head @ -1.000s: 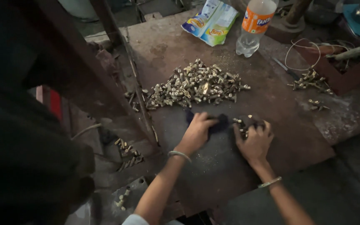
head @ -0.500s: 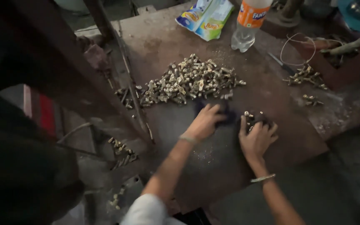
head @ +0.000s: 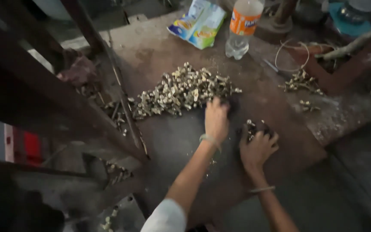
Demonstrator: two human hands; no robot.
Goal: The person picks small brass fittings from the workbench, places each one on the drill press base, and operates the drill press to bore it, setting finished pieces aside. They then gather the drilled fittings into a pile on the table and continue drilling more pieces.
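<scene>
We are resting our left hand palm down at the near edge of the big heap of small brass-coloured metal parts, its fingers lying together and stretched onto a dark cloth-like patch beside the heap; we cannot tell whether they are gripping anything. Our right hand is cupping a small cluster of the same parts, its fingers curled loosely around them, not clamped shut. Both hands are lying on the worn brown counter, near each other but apart. Thin bangles are sitting on both wrists. Farther out, a clear plastic bottle with an orange label is standing upright just beside a blue and yellow packet. To the right, a smaller scatter of parts is lying near a loop of wire.
</scene>
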